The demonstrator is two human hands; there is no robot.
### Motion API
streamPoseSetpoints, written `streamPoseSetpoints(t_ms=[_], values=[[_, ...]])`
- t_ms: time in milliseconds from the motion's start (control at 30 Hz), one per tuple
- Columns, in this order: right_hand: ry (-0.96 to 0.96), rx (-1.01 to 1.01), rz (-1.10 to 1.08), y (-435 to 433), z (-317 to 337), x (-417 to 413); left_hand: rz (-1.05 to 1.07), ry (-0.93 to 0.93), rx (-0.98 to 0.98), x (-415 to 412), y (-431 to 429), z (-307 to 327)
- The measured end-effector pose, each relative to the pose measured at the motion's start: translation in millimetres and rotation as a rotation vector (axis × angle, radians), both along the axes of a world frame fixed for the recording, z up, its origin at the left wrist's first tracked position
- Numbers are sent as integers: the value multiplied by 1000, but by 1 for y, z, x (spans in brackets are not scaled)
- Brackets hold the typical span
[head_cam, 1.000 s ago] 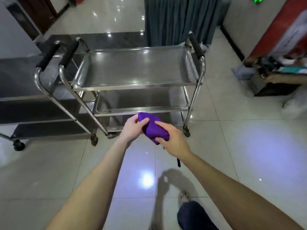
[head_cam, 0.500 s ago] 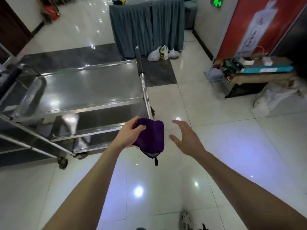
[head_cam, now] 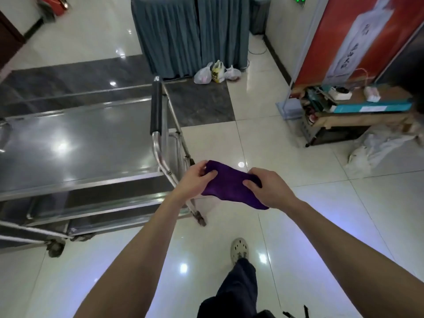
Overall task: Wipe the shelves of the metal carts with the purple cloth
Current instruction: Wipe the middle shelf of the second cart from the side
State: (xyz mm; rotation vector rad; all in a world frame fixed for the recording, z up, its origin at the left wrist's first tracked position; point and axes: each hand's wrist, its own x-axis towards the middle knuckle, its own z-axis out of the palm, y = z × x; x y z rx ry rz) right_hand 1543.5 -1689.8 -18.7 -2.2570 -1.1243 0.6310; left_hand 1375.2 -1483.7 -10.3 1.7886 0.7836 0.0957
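The purple cloth (head_cam: 226,183) is stretched between both hands in front of me, above the tiled floor. My left hand (head_cam: 195,177) pinches its left end, and my right hand (head_cam: 266,187) grips its right end. The metal cart (head_cam: 80,138) stands to the left, its shiny top shelf bare, with two lower shelves showing beneath. Its black-gripped handle (head_cam: 156,109) rises just left of my left hand. Both hands and the cloth hang beside the cart's right end, apart from it.
A second cart's frame (head_cam: 27,235) pokes in at lower left. Plastic bags (head_cam: 215,72) lie by a grey skirted table (head_cam: 190,33). A low cluttered stand (head_cam: 348,115) and a white sack (head_cam: 376,150) sit at right. My foot (head_cam: 239,250) is on the tiles.
My right hand, which was open and off the cloth half a second ago, has taken hold of it again. The cloth is now pulled out between both hands; the view has shifted right along the cart.
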Motion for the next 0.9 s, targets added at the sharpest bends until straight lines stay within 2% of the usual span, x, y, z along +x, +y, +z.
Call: streamPoseSetpoints(t_ms=[200,433,700,900], values=[[-169,-176,50,38,8,134,-102,160,7,122,57,-15],[-253,-275,114,129,-7,270,-39,269,153,184,148,-8],[-186,-231,366,329,-38,402,135,468,305,258,271,-33],[-177,-195,626,473,-34,458,357,583,226,315,326,-16]])
